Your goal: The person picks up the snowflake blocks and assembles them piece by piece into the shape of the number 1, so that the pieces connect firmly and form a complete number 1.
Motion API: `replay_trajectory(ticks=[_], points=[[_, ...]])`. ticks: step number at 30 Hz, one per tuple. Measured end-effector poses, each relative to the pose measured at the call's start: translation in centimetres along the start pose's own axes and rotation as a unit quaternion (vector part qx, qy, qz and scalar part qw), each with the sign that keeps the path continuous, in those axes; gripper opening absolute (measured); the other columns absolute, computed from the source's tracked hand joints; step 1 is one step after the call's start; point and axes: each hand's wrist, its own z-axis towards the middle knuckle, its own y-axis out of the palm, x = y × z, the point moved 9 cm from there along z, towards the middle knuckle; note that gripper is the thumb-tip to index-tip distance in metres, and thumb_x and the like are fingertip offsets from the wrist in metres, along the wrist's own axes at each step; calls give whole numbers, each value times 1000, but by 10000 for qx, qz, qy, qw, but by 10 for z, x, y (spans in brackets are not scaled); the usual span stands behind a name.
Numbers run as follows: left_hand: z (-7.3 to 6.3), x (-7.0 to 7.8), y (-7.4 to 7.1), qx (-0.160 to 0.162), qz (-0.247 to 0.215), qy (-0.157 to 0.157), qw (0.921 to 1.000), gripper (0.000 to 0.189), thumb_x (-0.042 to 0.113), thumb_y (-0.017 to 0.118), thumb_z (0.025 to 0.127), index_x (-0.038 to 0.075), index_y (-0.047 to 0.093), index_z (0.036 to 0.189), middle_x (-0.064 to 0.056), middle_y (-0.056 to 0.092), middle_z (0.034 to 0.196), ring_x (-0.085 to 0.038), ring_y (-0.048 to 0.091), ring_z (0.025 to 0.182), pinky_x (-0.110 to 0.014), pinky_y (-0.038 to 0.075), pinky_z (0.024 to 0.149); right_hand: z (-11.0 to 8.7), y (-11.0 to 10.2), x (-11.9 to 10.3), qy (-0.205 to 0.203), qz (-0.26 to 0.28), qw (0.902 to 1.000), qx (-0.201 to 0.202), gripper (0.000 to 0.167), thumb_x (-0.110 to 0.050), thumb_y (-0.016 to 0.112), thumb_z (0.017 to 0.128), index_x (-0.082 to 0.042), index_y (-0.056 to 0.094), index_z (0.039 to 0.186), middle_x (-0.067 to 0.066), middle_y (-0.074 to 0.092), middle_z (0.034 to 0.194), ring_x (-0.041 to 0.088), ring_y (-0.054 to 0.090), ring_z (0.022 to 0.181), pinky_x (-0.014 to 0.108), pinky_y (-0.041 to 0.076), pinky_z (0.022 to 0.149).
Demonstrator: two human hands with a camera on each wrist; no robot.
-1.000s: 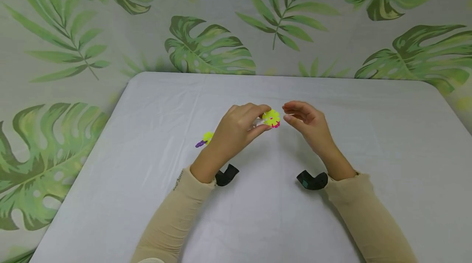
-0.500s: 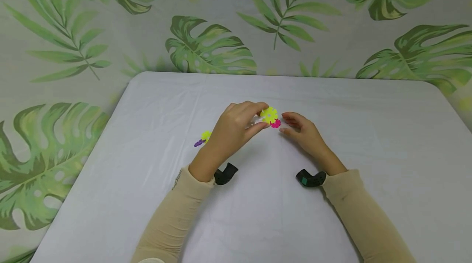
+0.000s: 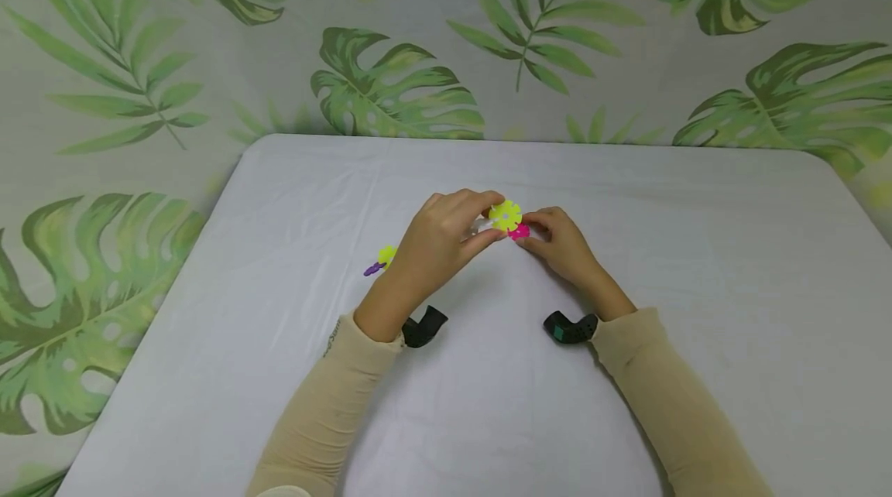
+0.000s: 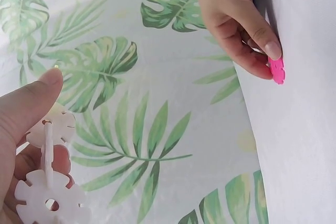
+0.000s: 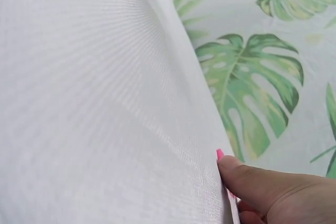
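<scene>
My left hand (image 3: pixel 442 238) pinches a small build of slotted snowflake discs between thumb and fingers, above the table. A yellow disc (image 3: pixel 505 215) faces up in the head view. White discs (image 4: pixel 50 203) of the same build show in the left wrist view, one joined edge-on between two others. My right hand (image 3: pixel 566 249) pinches a pink snowflake disc (image 4: pixel 277 70) between thumb and fingers, low over the white cloth. The pink disc overlaps the yellow one in the head view, but the left wrist view shows it well apart from the left-hand build.
A yellow disc (image 3: pixel 386 255) with a purple disc (image 3: pixel 374 269) lies on the white-covered table (image 3: pixel 313 187), partly behind the left forearm. Black wrist devices (image 3: pixel 425 327) stick out from both cuffs. A leaf-print cloth (image 3: pixel 397 87) stands beyond the table's far edge.
My right hand has moved left, from open fingers beside the pink disc to pinching it. The left hand has shifted slightly left and tilted the yellow disc.
</scene>
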Motion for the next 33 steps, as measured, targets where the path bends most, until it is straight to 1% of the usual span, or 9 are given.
replay_trajectory(ticks=[4,6,11,13,16,19,23,28,33], points=[[0,-1,0,16,0,-9,10000,33,19,72,77,3,62,104,-3,63,90,-9,52,66,-25,39,67,-2,-3,0,83,243,9994,241,31,-12,68,81,-6,55,109,11,52,97,24,45,87,36,39,76],[0,-1,0,17,-5,-11,10000,33,19,72,77,3,62,104,-3,63,89,-9,52,65,-25,39,67,-3,-6,-3,-31,455,9983,357,27,-10,67,82,-7,56,106,10,54,92,22,47,81,32,39,70],[1,-1,1,-32,14,-36,10000,33,19,72,77,3,62,104,-3,63,89,-9,53,66,-26,40,68,-6,-18,-11,-282,1140,9916,540,24,-8,63,84,-3,58,107,10,59,95,18,55,82,21,45,72],[0,-1,2,-47,23,-47,10000,33,19,72,77,3,62,104,-3,63,89,-9,53,65,-26,40,68,-8,-25,-17,-337,1572,9852,594,26,-6,63,84,1,57,109,12,58,96,17,56,83,18,46,72],[0,-2,2,-61,34,-53,10000,33,19,73,76,3,62,103,-3,63,89,-9,54,64,-26,41,69,-12,-40,-34,-471,2255,9705,714,25,-1,63,83,7,55,106,15,58,93,15,58,79,19,48,71],[-1,-2,3,-69,16,-50,10000,33,19,73,76,3,62,103,-3,63,88,-10,54,63,-27,41,69,-20,-58,-57,-675,2638,9587,823,20,3,62,82,10,55,100,12,60,89,14,59,77,19,48,72],[-1,-2,3,-57,-21,-57,10000,34,18,74,75,3,62,103,-3,63,88,-10,54,63,-27,41,70,-31,-75,-84,-1092,2889,9468,909,15,7,61,81,10,56,95,8,62,85,16,60,78,21,48,74],[-1,-1,3,-56,-45,-69,10000,34,17,75,74,3,62,103,-2,63,88,-9,53,63,-26,40,69,-36,-84,-96,-1560,3206,9304,849,15,13,61,78,11,57,92,12,63,85,20,62,78,24,49,75],[-1,-1,3,-48,-60,-72,9999,34,18,74,75,3,62,102,-2,62,87,-9,53,63,-26,40,67,-40,-86,-106,-1933,3205,9250,655,15,17,60,77,12,57,91,14,62,85,22,61,75,25,49,73]])
